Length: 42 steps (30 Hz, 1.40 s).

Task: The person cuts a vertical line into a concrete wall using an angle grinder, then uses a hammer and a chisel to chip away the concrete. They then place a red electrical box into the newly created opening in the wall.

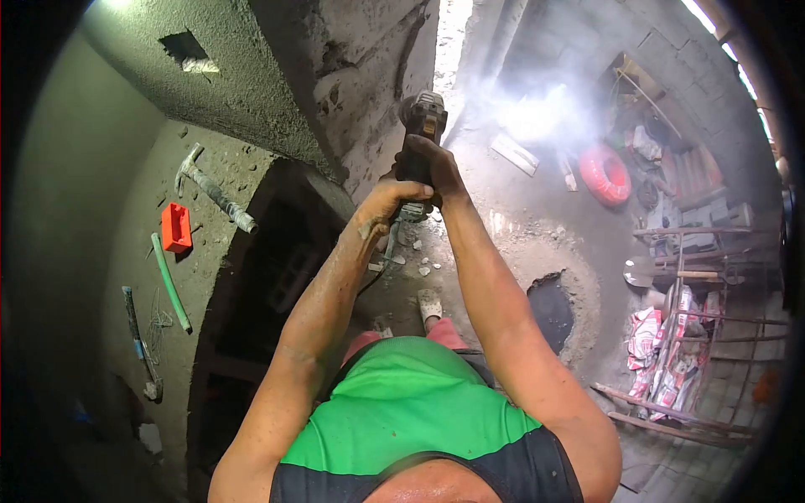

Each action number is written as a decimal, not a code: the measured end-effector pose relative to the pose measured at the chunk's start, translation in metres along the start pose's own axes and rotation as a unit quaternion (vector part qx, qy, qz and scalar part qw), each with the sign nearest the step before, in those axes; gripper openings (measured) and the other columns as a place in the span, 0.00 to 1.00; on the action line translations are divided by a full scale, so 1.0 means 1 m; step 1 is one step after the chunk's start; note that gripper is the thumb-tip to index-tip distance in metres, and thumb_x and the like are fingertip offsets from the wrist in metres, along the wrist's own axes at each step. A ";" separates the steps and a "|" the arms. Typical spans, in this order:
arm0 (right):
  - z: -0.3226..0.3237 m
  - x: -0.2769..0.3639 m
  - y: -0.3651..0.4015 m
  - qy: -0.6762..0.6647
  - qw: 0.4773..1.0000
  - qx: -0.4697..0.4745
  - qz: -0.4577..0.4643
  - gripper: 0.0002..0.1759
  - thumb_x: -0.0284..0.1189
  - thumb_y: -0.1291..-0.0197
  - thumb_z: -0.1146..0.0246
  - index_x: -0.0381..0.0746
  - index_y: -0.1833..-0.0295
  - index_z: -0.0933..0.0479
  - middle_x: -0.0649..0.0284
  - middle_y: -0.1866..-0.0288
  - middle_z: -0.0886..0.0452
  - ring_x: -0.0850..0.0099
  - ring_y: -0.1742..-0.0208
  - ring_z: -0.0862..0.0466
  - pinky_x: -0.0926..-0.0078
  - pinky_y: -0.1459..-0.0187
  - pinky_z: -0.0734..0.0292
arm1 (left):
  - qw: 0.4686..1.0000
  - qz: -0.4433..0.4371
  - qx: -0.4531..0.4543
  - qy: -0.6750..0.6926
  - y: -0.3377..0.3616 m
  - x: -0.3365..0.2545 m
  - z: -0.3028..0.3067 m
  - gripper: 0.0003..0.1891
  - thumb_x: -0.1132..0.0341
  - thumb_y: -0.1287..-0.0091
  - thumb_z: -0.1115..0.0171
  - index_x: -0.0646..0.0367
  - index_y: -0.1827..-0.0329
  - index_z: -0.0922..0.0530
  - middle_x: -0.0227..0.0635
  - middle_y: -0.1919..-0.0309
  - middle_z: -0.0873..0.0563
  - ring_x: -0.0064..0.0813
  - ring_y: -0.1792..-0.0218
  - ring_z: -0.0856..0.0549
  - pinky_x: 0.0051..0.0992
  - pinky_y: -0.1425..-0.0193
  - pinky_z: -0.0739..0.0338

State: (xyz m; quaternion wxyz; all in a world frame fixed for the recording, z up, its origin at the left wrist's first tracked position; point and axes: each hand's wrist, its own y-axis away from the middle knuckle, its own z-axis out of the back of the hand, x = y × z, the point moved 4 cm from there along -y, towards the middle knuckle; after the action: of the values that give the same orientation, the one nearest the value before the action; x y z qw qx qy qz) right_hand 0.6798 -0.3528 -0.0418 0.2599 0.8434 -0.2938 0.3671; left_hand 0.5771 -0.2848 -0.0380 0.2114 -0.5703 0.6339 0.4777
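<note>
Two hands: left hand (387, 204), right hand (429, 163) clenched on grinder (422, 117)
Wall (369, 75): rough concrete
Ledge (138, 193): hammer (211, 189), red box (176, 227)

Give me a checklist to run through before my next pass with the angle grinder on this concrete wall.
1. Two-handed grip: ok. The left hand and right hand are both closed on the angle grinder.
2. Clear air: not ok. A dust cloud hangs right beside the tool.
3. Gloves: not ok. Both hands are bare.
4. Footing: cannot tell. An open hole in the floor lies near the foot.
5. Loose tools: ok. The hammer and red box lie on the ledge to the left, away from the hands.
6. Disc and guard: cannot tell, as they are hidden from view.
</note>
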 end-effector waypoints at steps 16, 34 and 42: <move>-0.024 0.012 -0.025 0.037 0.998 0.053 -0.023 0.18 0.39 0.36 0.34 0.33 0.53 0.22 0.56 0.65 0.16 0.65 0.69 0.14 0.70 0.64 0.16 | 0.997 -0.053 -0.050 0.018 0.002 -0.025 0.003 0.20 0.66 0.46 0.26 0.68 0.53 0.19 0.41 0.66 0.13 0.33 0.69 0.12 0.30 0.61 0.15; -0.037 0.004 -0.040 0.044 0.998 0.035 -0.038 0.18 0.40 0.37 0.33 0.35 0.53 0.22 0.56 0.66 0.16 0.64 0.69 0.15 0.67 0.65 0.16 | 0.996 -0.055 -0.049 0.048 0.000 -0.028 0.023 0.16 0.66 0.46 0.26 0.69 0.58 0.16 0.42 0.66 0.11 0.32 0.70 0.11 0.29 0.62 0.14; -0.041 0.002 -0.041 0.009 0.998 0.043 -0.038 0.18 0.37 0.41 0.30 0.34 0.55 0.21 0.57 0.67 0.17 0.64 0.70 0.15 0.67 0.65 0.17 | 0.996 -0.047 -0.053 0.057 0.002 -0.030 0.026 0.13 0.69 0.45 0.26 0.66 0.60 0.16 0.39 0.69 0.12 0.28 0.72 0.13 0.26 0.66 0.15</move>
State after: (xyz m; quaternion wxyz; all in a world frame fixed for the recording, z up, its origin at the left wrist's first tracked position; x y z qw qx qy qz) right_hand 0.6896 -0.2985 -0.0251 0.2394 0.8614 -0.2427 0.3765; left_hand 0.5762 -0.2473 -0.0246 0.1665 -0.6359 0.5918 0.4666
